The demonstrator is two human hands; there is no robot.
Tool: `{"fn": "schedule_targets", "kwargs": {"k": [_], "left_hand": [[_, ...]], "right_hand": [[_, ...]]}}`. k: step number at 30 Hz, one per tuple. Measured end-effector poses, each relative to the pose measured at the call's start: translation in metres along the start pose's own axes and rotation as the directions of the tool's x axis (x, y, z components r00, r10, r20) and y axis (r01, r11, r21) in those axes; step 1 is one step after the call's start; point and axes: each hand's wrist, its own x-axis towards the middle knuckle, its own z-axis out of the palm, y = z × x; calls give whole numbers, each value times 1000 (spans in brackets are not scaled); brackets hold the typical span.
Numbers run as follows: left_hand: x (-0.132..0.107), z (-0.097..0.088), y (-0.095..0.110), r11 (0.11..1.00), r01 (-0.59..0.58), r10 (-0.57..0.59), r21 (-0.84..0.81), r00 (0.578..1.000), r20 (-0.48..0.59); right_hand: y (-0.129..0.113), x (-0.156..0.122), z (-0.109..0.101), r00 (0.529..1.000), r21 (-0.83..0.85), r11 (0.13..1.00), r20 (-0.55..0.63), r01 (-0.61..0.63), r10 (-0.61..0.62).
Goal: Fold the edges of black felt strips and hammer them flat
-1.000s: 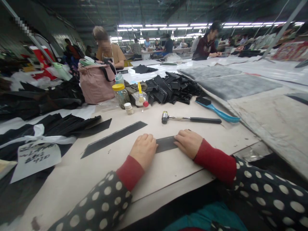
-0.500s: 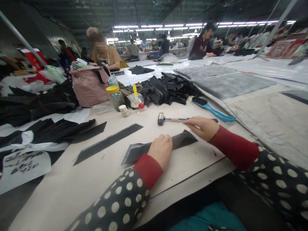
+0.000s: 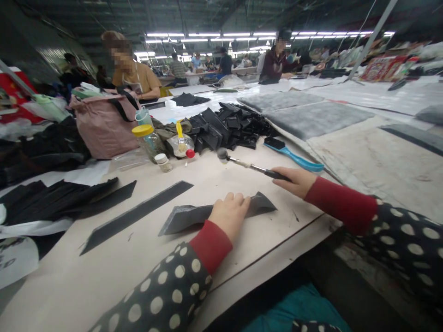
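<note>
My left hand [image 3: 229, 213] presses down with curled fingers on a folded dark grey strip [image 3: 194, 215] lying on the beige table [image 3: 138, 258]. My right hand [image 3: 294, 180] grips the black handle of a small hammer [image 3: 249, 166], whose head is lifted off the table and points left. A second flat dark strip [image 3: 134, 214] lies to the left of the folded one.
A blue brush [image 3: 294, 157], a heap of black cut pieces [image 3: 224, 125], a yellow-lidded jar [image 3: 147, 140], a glue pot with a brush [image 3: 182, 144] and a pink bag [image 3: 104, 122] stand behind. Black fabric [image 3: 58, 198] is piled at the left. Other people work at far tables.
My right hand left the strip, reached to the hammer, took its handle and lifted it. The strip is now folded over with its right end raised. My left hand stays on it.
</note>
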Motion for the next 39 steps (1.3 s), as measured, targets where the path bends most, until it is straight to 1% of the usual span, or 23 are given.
{"fn": "schedule_targets", "kwargs": {"k": [2, 3, 6, 9, 13, 14, 15, 18, 19, 20, 22, 24, 25, 26, 27, 29, 30, 31, 32, 35, 36, 37, 39], "left_hand": [[-1, 1, 1, 1000, -9, 9, 4, 1000, -12], [-1, 1, 1, 1000, -11, 11, 1, 1000, -16], [-2, 1, 2, 1000, -8, 7, -18, 1000, -15], [-2, 1, 2, 999, -9, 7, -40, 1000, -30], [-5, 1, 1, 997, -20, 19, -69, 1000, -21], [-6, 0, 1, 997, -20, 19, -75, 1000, -12], [-7, 0, 1, 997, -20, 20, -80, 1000, -5], [-11, -2, -2, 995, -23, 23, -93, 1000, 2], [-13, -1, -3, 995, -26, 27, -97, 1000, 2], [-14, 0, -5, 994, -33, 33, -104, 999, -2], [-17, 3, -9, 990, -65, 62, -125, 998, -28], [-20, 9, -12, 984, -105, 94, -144, 993, -77], [-22, 12, -14, 981, -121, 106, -149, 989, -102], [-23, 14, -16, 980, -132, 114, -151, 986, -121], [-25, 17, -17, 979, -138, 119, -150, 984, -134], [-28, 21, -18, 979, -145, 124, -144, 982, -145], [-29, 23, -18, 980, -145, 124, -139, 981, -147], [-31, 24, -18, 981, -139, 119, -132, 981, -152], [-32, 25, -18, 984, -130, 110, -123, 981, -159], [-34, 27, -17, 991, -99, 81, -95, 979, -185], [-34, 26, -17, 991, -97, 80, -88, 980, -183], [-35, 24, -16, 992, -97, 82, -84, 982, -173], [-37, 21, -14, 992, -92, 80, -88, 988, -133]], "right_hand": [[-2, -35, -7, 990, 169, 976, 38, -139, 135], [-2, -53, -9, 985, 217, 961, 42, -172, 167], [1, -96, -11, 989, 243, 960, -20, -140, 149], [-1, -114, -12, 989, 237, 963, -40, -128, 141], [-10, -118, -10, 978, 197, 976, -164, -94, 128], [-11, -120, -7, 977, 179, 979, -171, -94, 125], [-11, -122, -3, 980, 167, 981, -151, -101, 126], [-9, -129, 8, 989, 175, 975, -13, -140, 144], [-9, -129, 9, 989, 186, 972, 16, -146, 146], [-10, -129, 7, 990, 199, 969, 21, -144, 143], [-15, -126, 0, 991, 214, 970, -38, -116, 127], [-21, -123, -5, 983, 210, 975, -149, -79, 111], [-23, -123, -6, 977, 201, 977, -186, -69, 107], [-24, -123, -4, 977, 194, 979, -187, -69, 106], [-25, -123, -1, 982, 187, 979, -152, -80, 109], [-24, -122, 5, 992, 174, 978, -32, -114, 122], [-24, -121, 7, 993, 171, 978, 10, -121, 121], [-24, -120, 7, 993, 173, 978, 17, -114, 113], [-25, -118, 6, 995, 179, 979, -13, -98, 102], [-31, -115, 2, 983, 188, 981, -169, -46, 78], [-33, -115, 3, 981, 185, 982, -178, -47, 81], [-35, -115, 5, 985, 180, 982, -151, -60, 87], [-37, -115, 10, 995, 174, 981, -32, -87, 94]]}}
